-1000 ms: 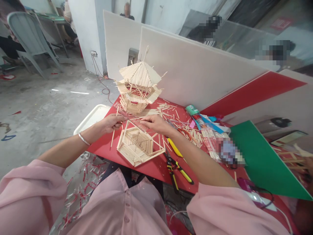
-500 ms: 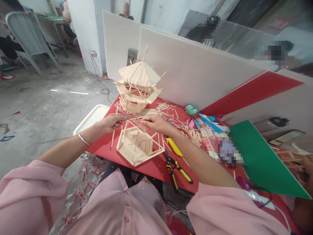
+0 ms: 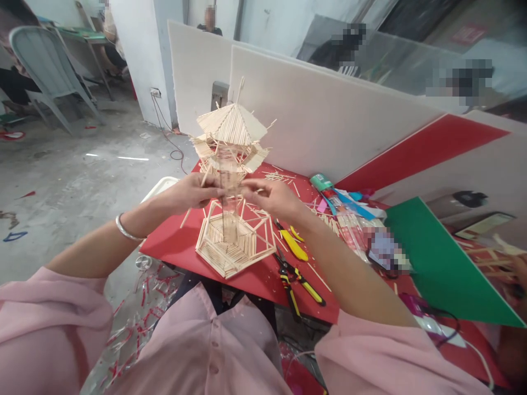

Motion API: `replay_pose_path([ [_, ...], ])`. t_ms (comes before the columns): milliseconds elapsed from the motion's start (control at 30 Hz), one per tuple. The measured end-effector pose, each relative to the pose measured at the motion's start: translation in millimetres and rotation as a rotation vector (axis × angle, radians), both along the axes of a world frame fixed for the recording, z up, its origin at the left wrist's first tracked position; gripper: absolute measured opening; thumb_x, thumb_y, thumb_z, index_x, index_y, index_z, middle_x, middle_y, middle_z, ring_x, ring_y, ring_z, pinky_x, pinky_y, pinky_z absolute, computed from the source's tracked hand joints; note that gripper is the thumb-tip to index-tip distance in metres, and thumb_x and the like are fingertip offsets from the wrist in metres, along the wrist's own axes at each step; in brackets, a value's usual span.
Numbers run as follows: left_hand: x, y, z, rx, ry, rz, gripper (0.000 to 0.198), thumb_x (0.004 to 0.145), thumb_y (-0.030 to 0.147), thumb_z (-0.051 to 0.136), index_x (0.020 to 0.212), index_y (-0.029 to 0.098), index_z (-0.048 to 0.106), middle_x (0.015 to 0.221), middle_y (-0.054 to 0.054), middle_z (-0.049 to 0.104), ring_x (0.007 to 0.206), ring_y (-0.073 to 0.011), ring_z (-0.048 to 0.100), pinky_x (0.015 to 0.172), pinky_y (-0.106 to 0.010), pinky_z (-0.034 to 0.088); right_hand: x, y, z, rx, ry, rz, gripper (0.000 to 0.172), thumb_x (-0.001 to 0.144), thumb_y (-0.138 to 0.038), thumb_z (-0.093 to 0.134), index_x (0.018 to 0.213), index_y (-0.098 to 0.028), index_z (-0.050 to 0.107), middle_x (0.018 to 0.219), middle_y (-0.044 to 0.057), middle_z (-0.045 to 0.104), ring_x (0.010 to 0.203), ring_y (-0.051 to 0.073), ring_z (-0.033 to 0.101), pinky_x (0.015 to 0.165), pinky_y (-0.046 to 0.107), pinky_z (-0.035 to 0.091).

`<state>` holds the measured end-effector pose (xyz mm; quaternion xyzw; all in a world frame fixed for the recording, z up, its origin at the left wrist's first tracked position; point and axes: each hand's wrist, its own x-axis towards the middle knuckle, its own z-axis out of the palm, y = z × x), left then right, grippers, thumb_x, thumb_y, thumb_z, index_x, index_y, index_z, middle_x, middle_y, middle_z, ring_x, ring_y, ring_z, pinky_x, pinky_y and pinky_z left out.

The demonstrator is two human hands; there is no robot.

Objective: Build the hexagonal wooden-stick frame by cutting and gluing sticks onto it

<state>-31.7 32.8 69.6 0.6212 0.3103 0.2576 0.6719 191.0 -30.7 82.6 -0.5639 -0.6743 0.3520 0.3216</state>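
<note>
A clear ruler (image 3: 229,211) stands on end between my hands, over the hexagonal stick frame (image 3: 209,258). My left hand (image 3: 201,189) is closed on its left edge, and a thin wooden stick (image 3: 185,218) slants out from under the same hand. My right hand (image 3: 269,196) pinches at the ruler's right edge; whether a small stick is also between those fingertips I cannot tell. Right behind the hands rises a pagoda-like model (image 3: 233,126) built of sticks, its lower part partly hidden by the ruler and fingers.
Cutting pliers (image 3: 294,280) and a yellow-handled tool (image 3: 294,245) lie on the red table (image 3: 173,247) right of the frame. Farther right are stick packs (image 3: 349,230), a phone (image 3: 385,249) and a green board (image 3: 444,263). White panels (image 3: 308,109) stand behind the table.
The ruler has swung from lying low across the frame to standing upright. Both hands have come closer together and slightly up, and the stick at my left hand is more tilted.
</note>
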Motion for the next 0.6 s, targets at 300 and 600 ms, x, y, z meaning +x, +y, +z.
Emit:
replay_pose_path([
  [300,17.4,-36.7,45.6,0.393,0.212,0.041,0.007,0.071,0.01,0.074,0.072,0.017,0.074,0.06,0.0,0.058,0.054,-0.0078,0.045,0.046,-0.02,0.027,11.4,-65.9,15.0,0.044,0.478,-0.311,0.02,0.077,-0.039,0.072,0.088,-0.023,0.069,0.066,-0.002,0.061,0.052,0.01,0.057,0.042,0.022,0.045],
  [600,1.8,-60.9,9.8,-0.535,0.454,0.03,0.015,0.08,0.021,0.068,0.068,0.012,0.07,0.056,-0.005,0.058,0.035,-0.0013,0.021,0.034,-0.021,0.007,-8.0,-164.7,-86.6,0.059,1.083,-0.868,0.026,0.069,-0.032,0.078,0.089,-0.024,0.064,0.067,-0.005,0.067,0.055,0.012,0.068,0.041,0.018,0.051],
])
